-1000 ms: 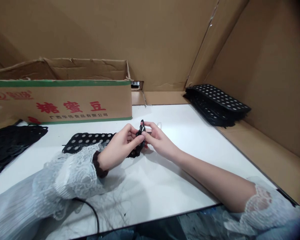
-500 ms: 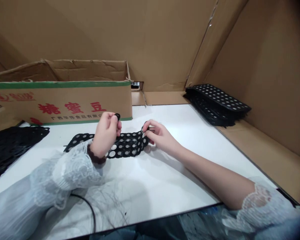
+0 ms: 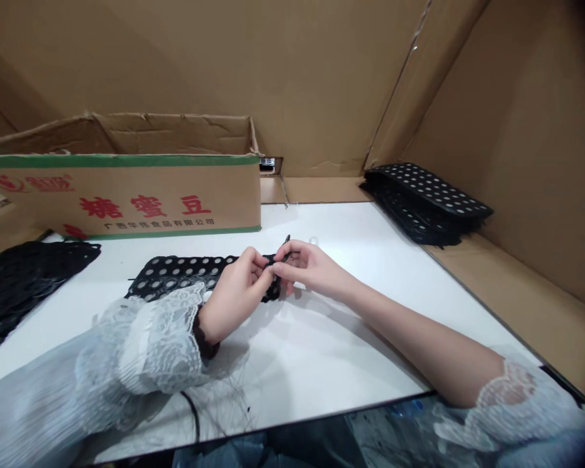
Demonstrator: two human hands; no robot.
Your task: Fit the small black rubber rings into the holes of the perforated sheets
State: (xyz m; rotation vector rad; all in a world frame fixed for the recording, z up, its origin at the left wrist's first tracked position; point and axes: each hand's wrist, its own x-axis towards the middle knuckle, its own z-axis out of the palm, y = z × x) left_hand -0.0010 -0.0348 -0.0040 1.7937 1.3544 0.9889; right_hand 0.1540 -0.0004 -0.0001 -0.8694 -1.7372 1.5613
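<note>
A black sheet with rows of round holes point(image 3: 175, 268) lies flat on the white table, its right end between my two hands. My left hand point(image 3: 236, 296) is closed in a pinch at that end, a small black piece at its fingertips that they mostly hide. Beside it, almost touching, my right hand point(image 3: 314, 268) pinches the sheet's right edge with thumb and forefinger. A thin black tip sticks up above the right forefinger. How the small piece and the sheet meet is covered by my fingers.
An open cardboard box point(image 3: 175, 179) with red lettering stands behind the sheet. At left lies a pile of black ring-patterned pieces point(image 3: 29, 279). A stack of similar holed black sheets point(image 3: 429, 195) rests at the right. Cardboard walls point(image 3: 322, 84) close off the back and right.
My left hand has come down and right, from above the sheet's middle to its right end, bringing the small black ring-like piece. My right hand has stayed at that end.
</note>
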